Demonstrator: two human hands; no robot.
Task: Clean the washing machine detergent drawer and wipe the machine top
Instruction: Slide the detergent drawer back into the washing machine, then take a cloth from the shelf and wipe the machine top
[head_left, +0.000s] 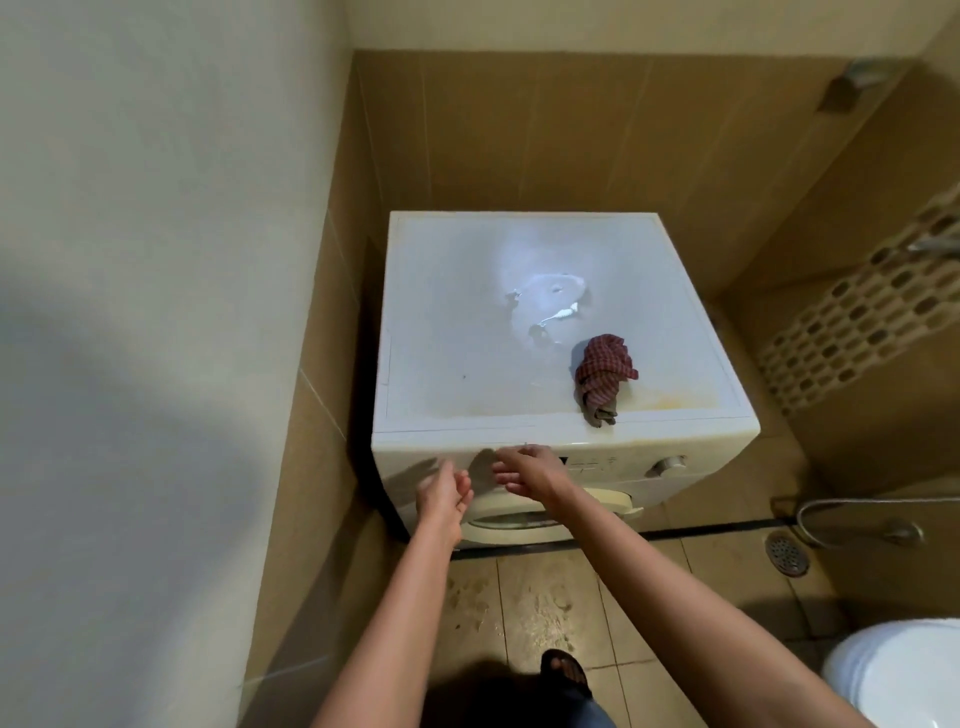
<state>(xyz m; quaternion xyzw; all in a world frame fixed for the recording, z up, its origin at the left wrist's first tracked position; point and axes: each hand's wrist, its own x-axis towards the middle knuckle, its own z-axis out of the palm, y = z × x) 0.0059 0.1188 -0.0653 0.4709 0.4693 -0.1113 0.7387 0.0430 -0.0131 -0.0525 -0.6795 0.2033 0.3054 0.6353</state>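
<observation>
Your forearms (670, 592) extend so both hands meet at the detergent drawer (410, 465), which appears shut in the washing machine's front. Left hand (444, 491) and right hand (524, 470): fingers loosely bent, holding nothing. The cloth (605, 374) lies bunched on the machine top (457, 322), within reach for wiping.

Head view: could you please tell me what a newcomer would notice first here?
A crumpled red checked cloth lies on the washing machine top, toward its front right. Below, the left hand and right hand hover close together at the front panel, upper left, holding nothing.
</observation>
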